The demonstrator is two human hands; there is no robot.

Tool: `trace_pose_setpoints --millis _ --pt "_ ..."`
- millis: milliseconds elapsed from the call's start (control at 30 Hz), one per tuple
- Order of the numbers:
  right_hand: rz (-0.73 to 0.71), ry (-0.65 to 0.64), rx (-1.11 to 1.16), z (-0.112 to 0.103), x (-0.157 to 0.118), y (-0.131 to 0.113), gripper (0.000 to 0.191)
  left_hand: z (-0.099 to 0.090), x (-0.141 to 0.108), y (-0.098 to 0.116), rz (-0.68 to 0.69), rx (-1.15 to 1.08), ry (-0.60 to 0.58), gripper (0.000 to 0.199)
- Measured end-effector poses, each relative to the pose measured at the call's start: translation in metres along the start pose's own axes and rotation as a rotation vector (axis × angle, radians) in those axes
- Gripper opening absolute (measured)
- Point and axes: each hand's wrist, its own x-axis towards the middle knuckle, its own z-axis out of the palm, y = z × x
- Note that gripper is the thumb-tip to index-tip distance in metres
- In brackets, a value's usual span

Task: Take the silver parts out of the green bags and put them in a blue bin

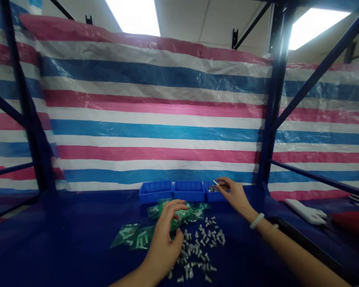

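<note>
My right hand [230, 192] is over the right blue bin [211, 197], its fingers pinched on a small pale piece [215, 182]. Small metal parts lie inside that bin. My left hand [169, 235] hovers with fingers curved and apart, nothing visible between them, beside a loose pile of silvery screws [202, 243]. Green plastic packets [187, 213] lie behind and partly under its fingers. Two more green packets [143, 239] rest to its left, with metal parts showing through the plastic.
The left bin [155, 192] and middle bin [189, 191] stand beside the right one. Dark blue shelf posts [272, 103] flank a striped sheet [155, 131]. At right are a white object [306, 211], a long black object [311, 243] and something red [351, 223].
</note>
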Motion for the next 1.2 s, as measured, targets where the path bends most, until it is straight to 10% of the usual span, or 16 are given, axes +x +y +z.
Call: trace_pose_setpoints --millis 167,333,600,967,1200 --pt "-0.068 -0.087 -0.107 0.008 -0.016 -0.005 0.016 -0.001 0.006 -0.003 -0.045 0.035 -0.053 0.057" --pt "-0.243 -0.440 -0.114 0.029 -0.056 -0.055 0.012 -0.016 0.011 0.000 -0.014 0.231 -0.372 0.044" --pt "-0.239 -0.350 -0.068 0.037 -0.065 -0.062 0.012 -0.022 0.015 -0.015 0.038 0.547 -0.581 0.017" --pt "-0.202 -0.349 -0.014 0.036 -0.069 -0.070 0.013 -0.016 0.017 -0.017 0.051 0.587 -0.597 0.012" --pt "-0.025 -0.342 0.186 0.036 -0.069 -0.074 0.010 -0.015 0.020 -0.019 0.127 0.466 -0.382 0.009"
